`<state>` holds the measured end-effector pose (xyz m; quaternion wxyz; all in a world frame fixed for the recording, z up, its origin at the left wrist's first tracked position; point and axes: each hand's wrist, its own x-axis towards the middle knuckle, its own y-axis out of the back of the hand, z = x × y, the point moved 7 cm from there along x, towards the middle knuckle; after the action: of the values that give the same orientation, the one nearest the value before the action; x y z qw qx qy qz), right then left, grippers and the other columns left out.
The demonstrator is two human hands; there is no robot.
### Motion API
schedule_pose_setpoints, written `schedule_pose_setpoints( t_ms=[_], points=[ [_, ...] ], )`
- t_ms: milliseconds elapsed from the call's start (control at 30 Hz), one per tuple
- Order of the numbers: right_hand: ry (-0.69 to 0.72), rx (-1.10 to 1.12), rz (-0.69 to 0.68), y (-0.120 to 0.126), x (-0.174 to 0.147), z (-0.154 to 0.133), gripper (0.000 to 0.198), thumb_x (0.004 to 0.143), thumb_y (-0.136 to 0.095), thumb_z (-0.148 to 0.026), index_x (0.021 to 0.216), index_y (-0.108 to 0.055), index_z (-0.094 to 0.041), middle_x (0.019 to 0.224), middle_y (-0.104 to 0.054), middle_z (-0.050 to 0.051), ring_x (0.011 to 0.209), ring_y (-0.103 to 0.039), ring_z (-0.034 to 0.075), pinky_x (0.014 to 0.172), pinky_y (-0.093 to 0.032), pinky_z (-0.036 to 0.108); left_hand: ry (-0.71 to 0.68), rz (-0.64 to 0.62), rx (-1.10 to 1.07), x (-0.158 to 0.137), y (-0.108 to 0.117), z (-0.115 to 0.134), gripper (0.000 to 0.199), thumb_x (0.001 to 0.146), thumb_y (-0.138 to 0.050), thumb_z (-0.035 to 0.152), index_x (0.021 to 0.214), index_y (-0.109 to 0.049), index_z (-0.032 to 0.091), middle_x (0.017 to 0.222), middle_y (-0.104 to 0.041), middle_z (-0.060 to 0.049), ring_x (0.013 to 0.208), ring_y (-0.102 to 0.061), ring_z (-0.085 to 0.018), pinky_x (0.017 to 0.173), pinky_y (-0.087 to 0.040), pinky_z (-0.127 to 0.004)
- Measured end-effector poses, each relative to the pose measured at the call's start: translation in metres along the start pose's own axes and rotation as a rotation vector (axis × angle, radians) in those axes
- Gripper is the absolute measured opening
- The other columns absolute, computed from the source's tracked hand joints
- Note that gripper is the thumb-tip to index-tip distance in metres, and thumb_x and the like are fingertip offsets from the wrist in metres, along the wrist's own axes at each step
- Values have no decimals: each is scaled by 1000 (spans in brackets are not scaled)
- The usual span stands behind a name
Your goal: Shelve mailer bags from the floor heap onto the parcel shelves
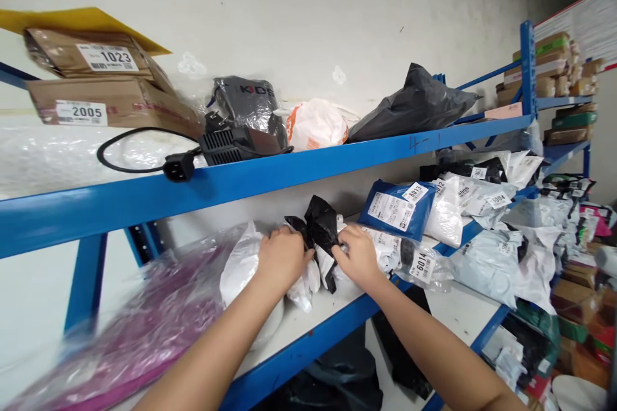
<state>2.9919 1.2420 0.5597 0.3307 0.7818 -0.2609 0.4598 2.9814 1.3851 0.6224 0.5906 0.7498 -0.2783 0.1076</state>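
Both my arms reach onto the middle shelf. My left hand (285, 255) is closed, with its fingers curled at the edge of a black plastic bag (322, 221). On the bag's other side my right hand (357, 253) pinches its edge between thumb and fingers. Crumpled white plastic packaging (304, 292) lies under the hands. A white plastic bag (238, 260) rests left of my left hand, partly hidden by it. Just right of my right hand lies a clear-wrapped parcel with a 6014 label (421, 265).
A blue parcel (396, 209) labelled 6013 lies behind at right. Purple goods in clear plastic (159, 314) fill the left. The upper shelf's blue beam (308, 164) runs above my hands; a power adapter (226, 144) and its cable sit there. Several parcels (491, 263) line the right.
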Motion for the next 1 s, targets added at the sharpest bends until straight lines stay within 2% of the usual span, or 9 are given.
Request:
schedule_pose_setpoints(
  t_ms=[133, 200, 300, 367, 433, 500, 700, 833, 1000],
  points=[
    [-44, 41, 38, 4, -2, 6, 14, 79, -47, -19, 66, -45, -23, 69, -53, 2, 75, -52, 21, 72, -43, 35, -109, -103, -81, 2, -2, 3, 22, 85, -51, 23, 99, -66, 14, 112, -63, -17, 110, -59, -35, 89, -45, -44],
    [-20, -8, 100, 12, -2, -1, 9, 77, -48, -19, 83, -55, -19, 88, -61, 10, 90, -55, 26, 80, -47, 40, -111, -130, -164, 2, -3, 2, 31, 81, -54, 19, 110, -59, 14, 120, -61, -16, 110, -59, -32, 86, -47, -40],
    [235, -60, 129, 23, -1, -40, 45, 77, -43, -9, 121, -51, -12, 130, -55, 18, 124, -47, 30, 103, -40, 48, -89, -135, -212, 1, -5, -1, 44, 76, -57, 19, 119, -51, 13, 123, -60, -16, 111, -58, -33, 84, -47, -39],
    [380, -38, -28, 17, 4, -67, 53, 79, -41, -7, 131, -46, -15, 134, -56, 14, 125, -49, 27, 105, -40, 45, -67, -81, -199, 2, -4, -2, 48, 75, -59, 22, 121, -50, 12, 125, -59, -17, 114, -56, -35, 88, -46, -40],
    [296, -40, -188, 7, 17, -74, 53, 83, -45, -14, 136, -42, -13, 128, -61, 14, 112, -59, 27, 93, -49, 41, -51, 5, -188, 2, 0, -3, 52, 75, -60, 25, 125, -47, 12, 131, -56, -18, 116, -54, -35, 90, -46, -41],
    [89, -100, -249, -2, 31, -63, 54, 86, -51, -23, 137, -39, -9, 122, -63, 17, 98, -65, 28, 81, -52, 39, -43, 20, -167, 1, 0, -3, 50, 76, -59, 26, 123, -48, 13, 129, -58, -17, 115, -55, -35, 88, -46, -42],
    [-25, -85, -309, -21, 42, -39, 14, 82, -55, -23, 90, -66, -22, 80, -70, 4, 77, -65, 21, 64, -41, 28, -48, -45, -57, -2, -2, -3, 38, 77, -55, 26, 114, -58, 16, 105, -68, -14, 102, -63, -33, 82, -47, -43],
    [-150, 118, -246, -15, 33, -25, 9, 74, -57, -26, 67, -60, -22, 62, -61, -2, 62, -55, 15, 58, -32, 26, -73, -39, -54, -1, -1, -3, 38, 76, -56, 26, 113, -62, 19, 105, -68, -13, 103, -63, -33, 80, -46, -42],
    [-279, 390, -182, -22, 34, -4, 16, 64, -50, -23, 50, -45, -20, 50, -47, -5, 55, -44, 12, 55, -29, 26, -115, -72, -240, 1, -2, -6, 12, 76, -53, 19, 82, -64, 20, 97, -70, -8, 94, -65, -26, 72, -43, -35]
  ],
)
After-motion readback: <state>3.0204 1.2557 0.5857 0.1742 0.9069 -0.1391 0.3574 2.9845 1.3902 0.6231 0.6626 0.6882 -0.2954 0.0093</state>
